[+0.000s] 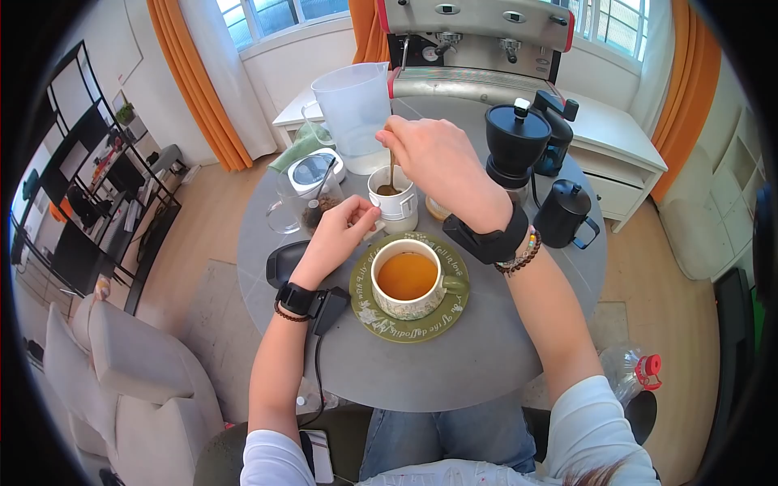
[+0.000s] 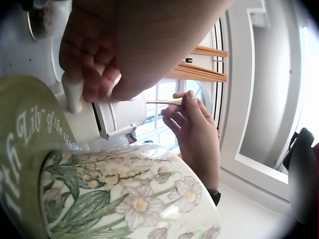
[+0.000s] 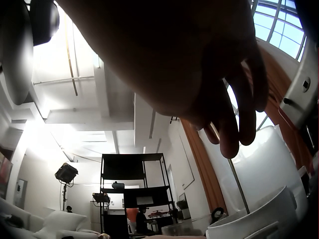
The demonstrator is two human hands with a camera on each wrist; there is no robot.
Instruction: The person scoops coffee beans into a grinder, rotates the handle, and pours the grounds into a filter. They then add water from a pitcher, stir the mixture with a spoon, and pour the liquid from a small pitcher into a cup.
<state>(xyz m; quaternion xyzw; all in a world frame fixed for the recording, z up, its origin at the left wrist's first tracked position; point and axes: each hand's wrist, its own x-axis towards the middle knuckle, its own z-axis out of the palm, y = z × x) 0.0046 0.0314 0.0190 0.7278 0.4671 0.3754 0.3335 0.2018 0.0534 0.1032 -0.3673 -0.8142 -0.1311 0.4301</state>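
My right hand [image 1: 442, 158] pinches the upper end of a thin gold-coloured spoon [image 2: 164, 101]. The spoon's lower end dips into brown contents inside a white cup-shaped holder [image 1: 389, 207], which sits atop a white cup [image 1: 402, 223]. Low on the left side of these, the curled fingers of my left hand [image 1: 340, 235] hold the cup by its handle [image 2: 73, 92], with the thumb close to the upper holder. Nearer to me stands a flower-patterned teacup [image 2: 134, 199] full of amber liquid [image 1: 408, 277], on a green saucer [image 1: 369, 319] with white lettering.
Behind the cup rises a clear plastic pitcher [image 1: 352, 105], beside a small white scale [image 1: 328, 166]. A glass jar [image 1: 288, 215] is left. On the right stand a black coffee grinder [image 1: 517, 134] and a black kettle [image 1: 565, 212]. An espresso machine [image 1: 478, 49] is at the back.
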